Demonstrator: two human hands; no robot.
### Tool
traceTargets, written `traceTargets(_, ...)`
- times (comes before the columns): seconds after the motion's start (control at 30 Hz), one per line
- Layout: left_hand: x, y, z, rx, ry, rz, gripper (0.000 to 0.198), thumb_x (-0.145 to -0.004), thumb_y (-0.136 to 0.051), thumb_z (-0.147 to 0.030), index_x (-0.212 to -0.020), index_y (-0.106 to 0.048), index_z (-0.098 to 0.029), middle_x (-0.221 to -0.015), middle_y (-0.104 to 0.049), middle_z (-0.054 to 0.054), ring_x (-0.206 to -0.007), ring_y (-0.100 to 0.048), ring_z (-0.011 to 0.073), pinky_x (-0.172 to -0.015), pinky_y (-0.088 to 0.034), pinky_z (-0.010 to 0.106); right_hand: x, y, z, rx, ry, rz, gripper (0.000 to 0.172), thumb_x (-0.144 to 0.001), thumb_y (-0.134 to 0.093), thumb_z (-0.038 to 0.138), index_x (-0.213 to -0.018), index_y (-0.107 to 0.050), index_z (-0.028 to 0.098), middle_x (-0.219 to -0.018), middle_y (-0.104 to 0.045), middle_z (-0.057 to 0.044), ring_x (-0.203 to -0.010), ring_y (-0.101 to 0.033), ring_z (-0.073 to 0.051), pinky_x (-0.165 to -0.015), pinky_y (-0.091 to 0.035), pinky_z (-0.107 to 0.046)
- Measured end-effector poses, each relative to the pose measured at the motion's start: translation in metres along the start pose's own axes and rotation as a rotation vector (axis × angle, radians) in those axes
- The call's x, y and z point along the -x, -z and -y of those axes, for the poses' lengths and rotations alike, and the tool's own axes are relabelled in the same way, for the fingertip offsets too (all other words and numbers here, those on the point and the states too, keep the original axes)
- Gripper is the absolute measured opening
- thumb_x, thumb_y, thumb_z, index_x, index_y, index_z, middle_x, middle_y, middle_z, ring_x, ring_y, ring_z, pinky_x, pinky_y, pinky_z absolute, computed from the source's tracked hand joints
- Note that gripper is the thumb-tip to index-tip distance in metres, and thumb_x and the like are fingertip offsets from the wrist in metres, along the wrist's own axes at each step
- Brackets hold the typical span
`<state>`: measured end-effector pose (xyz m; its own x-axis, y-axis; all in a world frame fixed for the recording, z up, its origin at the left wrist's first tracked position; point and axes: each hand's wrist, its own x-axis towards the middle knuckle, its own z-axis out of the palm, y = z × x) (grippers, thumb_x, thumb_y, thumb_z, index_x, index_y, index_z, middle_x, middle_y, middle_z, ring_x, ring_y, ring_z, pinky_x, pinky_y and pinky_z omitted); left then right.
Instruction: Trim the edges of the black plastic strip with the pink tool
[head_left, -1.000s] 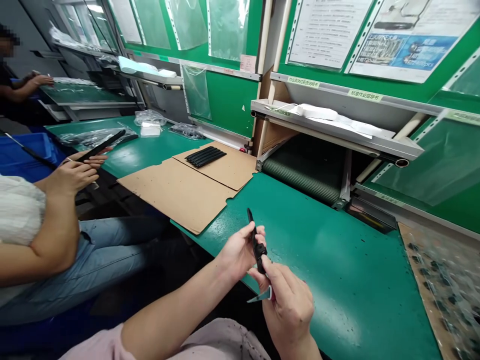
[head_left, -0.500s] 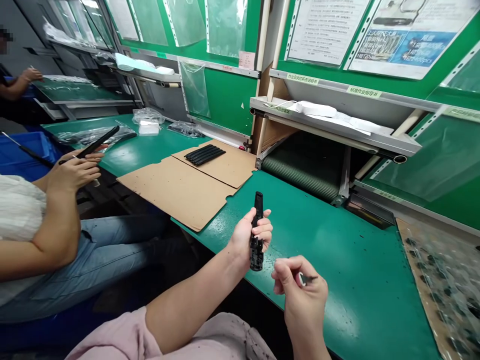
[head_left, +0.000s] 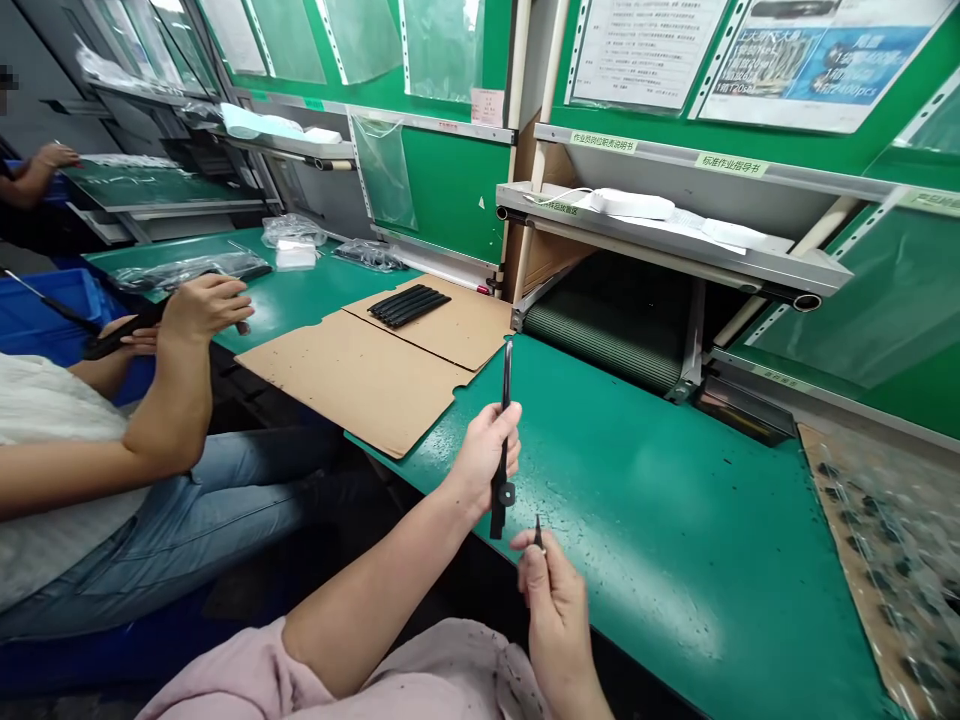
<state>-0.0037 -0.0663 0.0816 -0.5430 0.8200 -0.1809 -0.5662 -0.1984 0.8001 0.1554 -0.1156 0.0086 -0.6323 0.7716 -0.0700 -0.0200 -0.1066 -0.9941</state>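
My left hand [head_left: 480,458] is closed around a long, narrow black plastic part [head_left: 497,518], held nearly upright over the table's front edge. Its thin side faces me, and a small tab with a hole sticks out near the lower end. Just below and to the right, my right hand [head_left: 556,605] pinches a small pointed dark tool [head_left: 538,534] with its tip up. Most of that tool is hidden in the fingers, so its kind is unclear. The tip is close to the part but apart from it.
Several black strips [head_left: 409,305] lie on cardboard sheets [head_left: 360,385] on the green table [head_left: 660,500]. Behind is a conveyor belt [head_left: 611,320] under a shelf [head_left: 675,240]. A clear plastic tray [head_left: 885,570] holds small dark pieces at right. A co-worker's hand [head_left: 206,305] works at left.
The black part has been turned from its broad, detailed face to its narrow side. My right hand has moved left, nearer the part, and the tool's tip now points up.
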Motion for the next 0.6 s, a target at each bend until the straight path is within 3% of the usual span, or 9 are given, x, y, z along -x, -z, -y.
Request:
traceTargets(0.13, 0.006, 0.001, 0.003, -0.148, 0.043, 0.060, 0.036, -0.078, -0.071, -0.032, -0.102, -0.047, -0.022, -0.051, -0.033, -0.013, -0.036, -0.021, 0.0035, -0.034, -0.017, 0.015, -0.012, 0.019, 0.032, 0.651, 0.423, -0.036, 0.042, -0.100, -0.040, 0.054, -0.078, -0.051, 0.020, -0.070, -0.048, 0.001, -0.062, -0.044, -0.015, -0.058, -0.028, -0.029)
traceTargets(0.27, 0.009, 0.003, 0.006, -0.228, 0.061, 0.105, 0.039, -0.078, -0.070, -0.030, -0.107, -0.046, -0.022, -0.052, -0.033, -0.013, -0.037, -0.021, 0.0037, -0.035, -0.018, 0.016, -0.027, 0.021, 0.048, 1.058, 0.607, -0.053, 0.058, -0.088, -0.042, 0.076, -0.075, -0.048, 0.021, -0.069, -0.051, 0.000, -0.062, -0.048, -0.016, -0.057, -0.025, -0.030)
traceTargets(0.4, 0.012, 0.003, 0.007, -0.251, 0.081, 0.126, 0.040, -0.077, -0.070, -0.033, -0.107, -0.046, -0.022, -0.053, -0.034, -0.013, -0.037, -0.020, 0.0034, -0.035, -0.017, 0.017, -0.035, 0.022, 0.050, 1.209, 0.642, -0.023, 0.065, -0.086, -0.033, 0.082, -0.072, -0.048, 0.021, -0.067, -0.051, 0.000, -0.060, -0.049, -0.016, -0.056, -0.023, -0.031)
traceTargets(0.6, 0.012, -0.001, 0.005, -0.214, 0.118, 0.105, 0.035, -0.079, -0.067, -0.030, -0.106, -0.045, -0.022, -0.052, -0.031, -0.013, -0.036, -0.018, 0.0033, -0.035, -0.013, 0.018, -0.035, 0.023, 0.047, 1.232, 0.706, -0.059, 0.066, -0.090, -0.029, 0.079, -0.066, -0.048, 0.020, -0.061, -0.050, 0.000, -0.055, -0.047, -0.015, -0.056, -0.021, -0.032)
